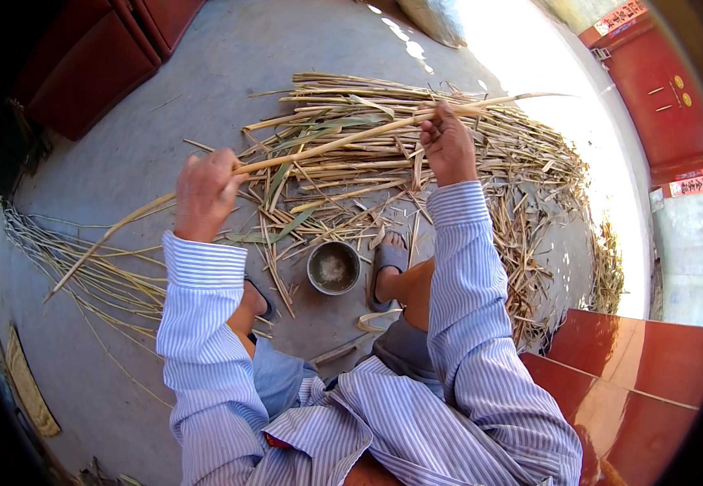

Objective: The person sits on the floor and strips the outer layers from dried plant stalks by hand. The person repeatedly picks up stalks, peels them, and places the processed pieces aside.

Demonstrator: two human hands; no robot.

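A long, pale reed stalk (pixel 337 147) stretches between my two hands, tilted up toward the right. My left hand (pixel 204 193) is closed round it, and its thicker end runs down to the lower left. Farther along, my right hand (pixel 450 144) pinches the stalk between thumb and fingers; beyond it the stalk tapers to a thin tip at the right. Beneath the stalk lies a large heap of cut reeds (pixel 351 105) with dry leaves. A round bowl (pixel 333 268) with murky contents stands on the floor between my feet.
Thin stripped stems (pixel 108 271) fan out on the floor at the left. Loose dry husks (pixel 521 243) lie right of my foot. A dark red sofa (pixel 88 69) stands at the far left, red glossy tiles (pixel 626 356) at the lower right, and a red door (pixel 671 97) at the far right.
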